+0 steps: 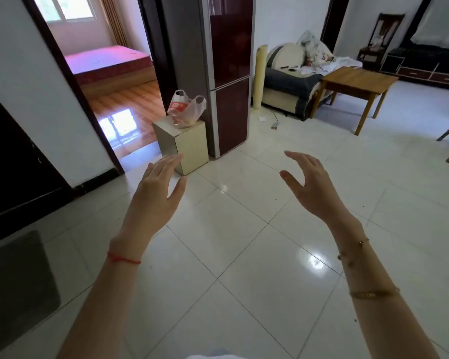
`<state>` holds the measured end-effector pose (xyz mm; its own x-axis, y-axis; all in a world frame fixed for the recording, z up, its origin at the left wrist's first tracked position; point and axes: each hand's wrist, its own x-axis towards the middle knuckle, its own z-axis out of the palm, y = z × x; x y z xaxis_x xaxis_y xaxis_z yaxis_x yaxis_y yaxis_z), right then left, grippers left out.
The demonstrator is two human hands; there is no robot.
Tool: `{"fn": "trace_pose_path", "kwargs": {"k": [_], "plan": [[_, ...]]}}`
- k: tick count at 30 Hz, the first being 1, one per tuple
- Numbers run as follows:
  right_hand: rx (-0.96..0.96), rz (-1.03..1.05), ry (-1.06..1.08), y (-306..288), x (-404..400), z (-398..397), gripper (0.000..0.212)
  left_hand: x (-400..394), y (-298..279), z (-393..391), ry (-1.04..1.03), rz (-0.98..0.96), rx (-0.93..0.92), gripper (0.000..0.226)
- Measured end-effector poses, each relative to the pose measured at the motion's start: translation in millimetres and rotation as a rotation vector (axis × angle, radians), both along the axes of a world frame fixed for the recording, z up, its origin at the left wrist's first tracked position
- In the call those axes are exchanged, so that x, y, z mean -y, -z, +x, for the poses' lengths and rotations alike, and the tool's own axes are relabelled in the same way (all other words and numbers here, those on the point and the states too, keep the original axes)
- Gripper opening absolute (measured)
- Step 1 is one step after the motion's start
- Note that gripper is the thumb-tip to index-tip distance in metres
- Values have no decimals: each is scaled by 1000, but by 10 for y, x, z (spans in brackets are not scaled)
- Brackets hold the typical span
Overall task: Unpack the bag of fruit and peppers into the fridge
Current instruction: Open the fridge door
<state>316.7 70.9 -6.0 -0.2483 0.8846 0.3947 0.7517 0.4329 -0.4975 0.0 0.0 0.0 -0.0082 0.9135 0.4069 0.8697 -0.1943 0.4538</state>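
A: Item one, the bag?

B: Plastic bag (pixel 186 108), thin, translucent, two loop handles standing up, a red printed panel on one face. Contents pale and blurred; which fruit or peppers, cannot tell. It sits on top of a small cabinet (pixel 189 147), cream, box-shaped, smooth-fronted, standing on the floor.

A: Item two, the fridge?

B: Fridge (pixel 228 73), tall, two doors one above the other, glossy dark red fronts, grey metal edging. Both doors closed. The cabinet stands just beside its left side, touching or nearly so.

A: Hands?

B: Left hand (pixel 157 190), raised, palm down, fingers spread, holding nothing; a red string on the wrist. Right hand (pixel 311 187), raised, fingers loosely curved, thumb apart, holding nothing; thin gold-coloured bracelets on the forearm. The two hands are apart from each other, and both are well apart from the bag.

A: Surroundings?

B: Floor (pixel 244 242), large glossy cream tiles, bare between hands and fridge. Left of the cabinet, an open doorway (pixel 109 73) with a dark frame, wood flooring and a red mattress beyond. Right of the fridge, a pale upright roll (pixel 259 76), then a sofa (pixel 290 84) heaped with cloth, then a square wooden table (pixel 355 84).
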Motion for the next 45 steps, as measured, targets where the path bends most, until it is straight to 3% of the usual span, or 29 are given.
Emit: {"fn": "trace_pose_path", "kwargs": {"k": [8,15,45], "plan": [[15,-50,12,158,-352,15,49,-327,172,28,-44,-43,13,48],[30,-128,-5,467,-1092,-93,48,-1087,487,-29,-60,-90,25,47],[9,-241,14,663,-6555,-943,48,-6600,550,-739,-91,-202,90,49]]}}
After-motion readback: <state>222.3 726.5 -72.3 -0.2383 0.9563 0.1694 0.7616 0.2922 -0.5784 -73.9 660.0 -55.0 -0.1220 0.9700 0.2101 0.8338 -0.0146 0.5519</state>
